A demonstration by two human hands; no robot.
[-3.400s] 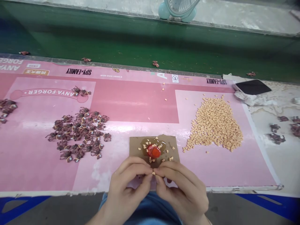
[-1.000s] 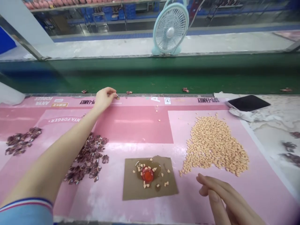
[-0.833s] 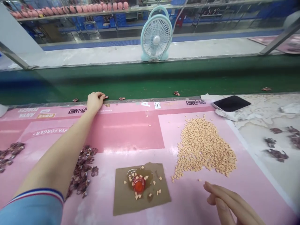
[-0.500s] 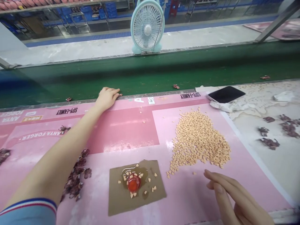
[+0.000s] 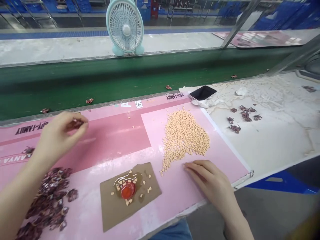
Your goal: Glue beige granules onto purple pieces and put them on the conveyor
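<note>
My left hand (image 5: 61, 133) is raised over the pink printed mat (image 5: 112, 133), its fingers curled around a small dark-red moulded piece (image 5: 78, 123). A pile of similar dark-red pieces (image 5: 51, 196) lies below it, by my forearm. My right hand (image 5: 210, 176) rests low over the mat with thumb and fingertips together, just below a heap of tiny beige heart-shaped pieces (image 5: 185, 133). What its fingertips hold, if anything, is too small to make out. Between my hands lies a brown card (image 5: 112, 213) with a wet clear puddle, a red round cap (image 5: 128, 190) and several scattered beige hearts.
Beyond the mat runs a green belt (image 5: 140, 76) carrying several dark-red pieces. A light-blue fan (image 5: 126, 30) stands behind it. A phone (image 5: 203, 93) lies on crumpled paper at the mat's far right corner. More dark-red pieces (image 5: 246, 115) sit on the white table to the right.
The view has swung right. My left hand has drawn back from the belt's edge, where a dark-red piece now lies, and holds another. My right hand has closed its fingertips near the beige heap.
</note>
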